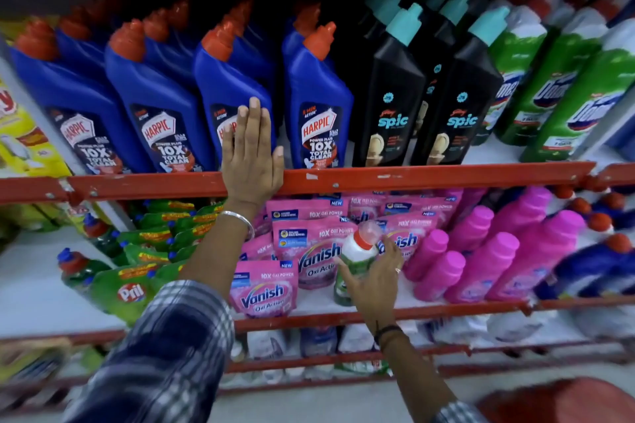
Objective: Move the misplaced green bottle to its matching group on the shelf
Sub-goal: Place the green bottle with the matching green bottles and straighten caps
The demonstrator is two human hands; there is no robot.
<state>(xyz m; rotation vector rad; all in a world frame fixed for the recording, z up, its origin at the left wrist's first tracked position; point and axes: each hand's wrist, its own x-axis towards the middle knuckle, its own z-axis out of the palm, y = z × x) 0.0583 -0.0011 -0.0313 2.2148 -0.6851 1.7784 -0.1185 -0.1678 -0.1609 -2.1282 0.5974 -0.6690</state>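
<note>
A: Where's the green plastic bottle with the white shoulder and red collar [355,259]?

B: Lower shelf, among pink pouches [263,288]; right hand [372,280] wraps its body.

A: Handling?

B: Probably rigid, slick, liquid-heavy; grip mid-body. Left hand [251,156] lies flat, holding nothing.

The green bottle [354,261] has a white top and a red cap. Behind it are pink pouches [263,288] and pink bottles [481,261]. Up at 11 o'clock stand blue bottles [316,93] with orange caps. Black bottles [388,93] have teal caps. The rail [412,177] is red. The sleeve [171,354] is blue and white checks.
</note>
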